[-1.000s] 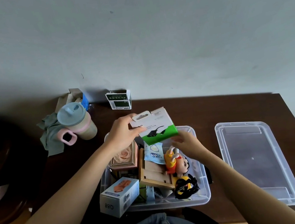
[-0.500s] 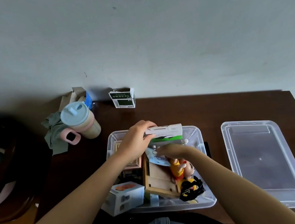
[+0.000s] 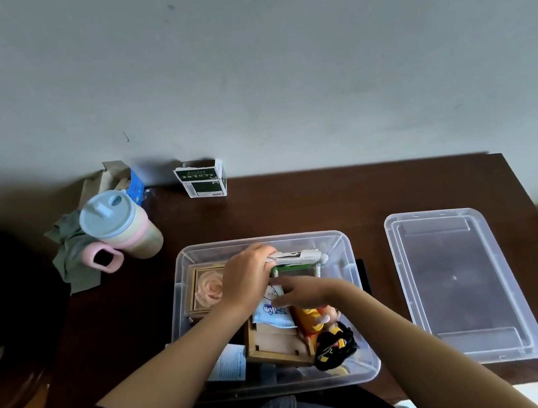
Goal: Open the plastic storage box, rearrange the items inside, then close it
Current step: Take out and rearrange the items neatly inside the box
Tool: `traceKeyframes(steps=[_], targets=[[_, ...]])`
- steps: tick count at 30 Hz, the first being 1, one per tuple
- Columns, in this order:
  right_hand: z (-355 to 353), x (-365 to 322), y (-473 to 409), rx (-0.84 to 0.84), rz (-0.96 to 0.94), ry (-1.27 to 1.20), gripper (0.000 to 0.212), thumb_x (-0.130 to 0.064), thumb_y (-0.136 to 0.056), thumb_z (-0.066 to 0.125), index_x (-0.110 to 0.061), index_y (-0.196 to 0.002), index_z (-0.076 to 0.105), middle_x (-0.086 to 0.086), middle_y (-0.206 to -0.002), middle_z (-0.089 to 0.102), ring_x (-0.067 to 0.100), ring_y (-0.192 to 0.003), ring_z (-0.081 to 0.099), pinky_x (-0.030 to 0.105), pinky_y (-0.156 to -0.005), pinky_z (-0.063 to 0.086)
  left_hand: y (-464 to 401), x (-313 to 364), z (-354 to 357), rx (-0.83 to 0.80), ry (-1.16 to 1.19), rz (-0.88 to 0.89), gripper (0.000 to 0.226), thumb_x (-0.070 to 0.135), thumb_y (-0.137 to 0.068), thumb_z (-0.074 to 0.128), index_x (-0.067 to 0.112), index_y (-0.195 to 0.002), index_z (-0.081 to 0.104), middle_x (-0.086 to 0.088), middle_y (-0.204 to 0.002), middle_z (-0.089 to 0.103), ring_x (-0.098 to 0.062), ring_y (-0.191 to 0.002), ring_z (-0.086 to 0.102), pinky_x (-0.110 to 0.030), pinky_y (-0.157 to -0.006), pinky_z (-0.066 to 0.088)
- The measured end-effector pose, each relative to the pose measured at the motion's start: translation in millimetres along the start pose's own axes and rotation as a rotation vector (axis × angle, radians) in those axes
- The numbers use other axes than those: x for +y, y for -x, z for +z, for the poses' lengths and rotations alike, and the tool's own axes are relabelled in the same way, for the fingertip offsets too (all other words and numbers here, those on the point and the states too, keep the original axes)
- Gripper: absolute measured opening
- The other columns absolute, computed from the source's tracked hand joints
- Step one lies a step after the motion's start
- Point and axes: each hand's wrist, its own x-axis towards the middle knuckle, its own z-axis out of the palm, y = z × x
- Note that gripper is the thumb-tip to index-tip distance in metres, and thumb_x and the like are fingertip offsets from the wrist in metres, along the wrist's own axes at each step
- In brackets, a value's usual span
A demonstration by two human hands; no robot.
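Item 1, hands. We recorded the left hand [image 3: 247,281] pinching the top edge of a white-and-green carton [image 3: 295,262], which stood on edge near the far wall of the clear plastic storage box [image 3: 342,245]. The right hand [image 3: 302,290] lay flat, fingers straight, resting on a pale blue sachet [image 3: 272,312]; it gripped nothing.

Item 2, box contents. We noted a square framed rose box [image 3: 205,289] in the far left corner, its edge close against the box wall. A shallow wooden tray [image 3: 275,341] sat mid-box, with the soft sachet lying over its far edge. A cartoon figure [image 3: 314,318], glossy orange and yellow, lay just right of the tray, and a black-and-yellow bundle [image 3: 334,348] lay near the front right corner. A white printed carton [image 3: 229,361] showed beside the left forearm. We saw bare room only along the far wall and the right wall.

Item 3, lid. The translucent lid [image 3: 458,281], rectangular with rounded corners, lay flat on the table to the right of the box, apart from it, its right side close to the table edge.

Item 4, surroundings. The table [image 3: 295,203] was dark brown wood, smooth. At far left stood a lidded cup [image 3: 118,225], pastel, with a pink handle, against a crumpled grey-green cloth [image 3: 70,252]. A torn blue carton [image 3: 126,182] and a green-and-white carton [image 3: 203,180] stood along the back edge by the plain wall.
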Motion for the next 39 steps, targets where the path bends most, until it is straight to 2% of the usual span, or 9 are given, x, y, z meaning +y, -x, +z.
traceKeyframes(steps=[5,9,13,17,20,25,29,33,39], targets=[[-0.2,2.6,-1.8,-0.002,-0.015,-0.014,0.051,-0.030,-0.098,0.046,-0.018,-0.145,0.032,0.008,-0.144,0.042,0.022,-0.129,0.042,0.033,-0.104,0.033,2.0,1.8,9.1,-0.010,0.061,-0.049,0.021,0.015,-0.093,0.054,0.014,-0.111,0.066,-0.002,-0.106,0.068,-0.019,-0.093,0.063,-0.025,-0.074,0.047],[-7.9,7.7,-8.0,0.008,0.011,-0.197,0.044,-0.033,-0.101,0.035,-0.013,-0.140,0.041,0.007,-0.142,0.046,0.022,-0.129,0.044,0.031,-0.103,0.033,1.9,0.2,7.7,0.011,0.119,-0.064,0.022,0.014,-0.091,0.060,0.011,-0.112,0.065,-0.004,-0.107,0.068,-0.019,-0.097,0.062,-0.020,-0.077,0.044],[-12.7,9.5,-19.0,0.072,0.068,-0.379,0.039,-0.027,-0.097,0.047,-0.009,-0.132,0.050,0.008,-0.135,0.053,0.022,-0.122,0.050,0.029,-0.101,0.038,4.9,-3.2,3.2,0.032,0.130,-0.038,0.026,0.011,-0.090,0.061,0.008,-0.116,0.064,-0.007,-0.111,0.067,-0.021,-0.102,0.063,-0.023,-0.084,0.046],[-13.4,12.4,-22.3,0.048,0.078,-0.421,0.042,-0.026,-0.097,0.048,-0.007,-0.134,0.046,0.010,-0.137,0.051,0.023,-0.123,0.049,0.030,-0.102,0.037,7.5,-7.1,0.5,0.059,0.137,-0.017,0.026,0.008,-0.090,0.061,0.006,-0.115,0.065,-0.008,-0.109,0.068,-0.022,-0.101,0.064,-0.026,-0.085,0.048],[-10.2,12.2,-22.9,0.018,0.066,-0.395,0.046,-0.025,-0.100,0.042,-0.005,-0.140,0.036,0.012,-0.143,0.043,0.020,-0.125,0.044,0.029,-0.103,0.034,6.5,-7.9,-0.5,0.055,0.137,0.005,0.024,0.007,-0.089,0.062,0.004,-0.113,0.066,-0.009,-0.107,0.068,-0.024,-0.098,0.064,-0.031,-0.084,0.051],[-3.2,8.8,-29.7,0.038,0.015,-0.347,0.051,-0.028,-0.102,0.038,-0.011,-0.148,0.026,0.009,-0.152,0.031,0.023,-0.140,0.029,0.036,-0.117,0.021,7.4,-7.4,-0.7,0.058,0.131,0.016,0.023,0.008,-0.090,0.060,0.005,-0.113,0.065,-0.008,-0.107,0.068,-0.023,-0.098,0.065,-0.031,-0.083,0.052],[-1.3,11.0,-32.6,0.046,-0.005,-0.258,0.052,-0.040,-0.100,0.034,-0.018,-0.147,0.029,0.007,-0.151,0.034,0.023,-0.139,0.031,0.041,-0.117,0.022,8.4,-6.2,0.8,0.050,0.114,0.011,0.025,0.008,-0.092,0.058,0.005,-0.116,0.064,-0.008,-0.110,0.067,-0.022,-0.099,0.065,-0.027,-0.083,0.051],[-1.0,10.4,-32.7,0.061,-0.038,-0.292,0.045,-0.037,-0.100,0.036,-0.016,-0.140,0.039,0.006,-0.143,0.045,0.020,-0.130,0.042,0.030,-0.109,0.032,6.8,-6.3,6.1,-0.005,0.059,-0.022,0.026,0.010,-0.094,0.053,0.009,-0.118,0.064,-0.006,-0.114,0.066,-0.022,-0.100,0.063,-0.027,-0.082,0.049],[1.1,8.1,-30.7,0.055,0.033,-0.238,0.042,-0.030,-0.103,0.030,-0.008,-0.135,0.045,0.013,-0.137,0.049,0.025,-0.126,0.046,0.036,-0.110,0.033,-0.3,2.9,18.2,-0.108,0.012,-0.148,0.025,0.015,-0.096,0.047,0.014,-0.117,0.061,-0.004,-0.114,0.064,-0.023,-0.103,0.060,-0.031,-0.084,0.047]])
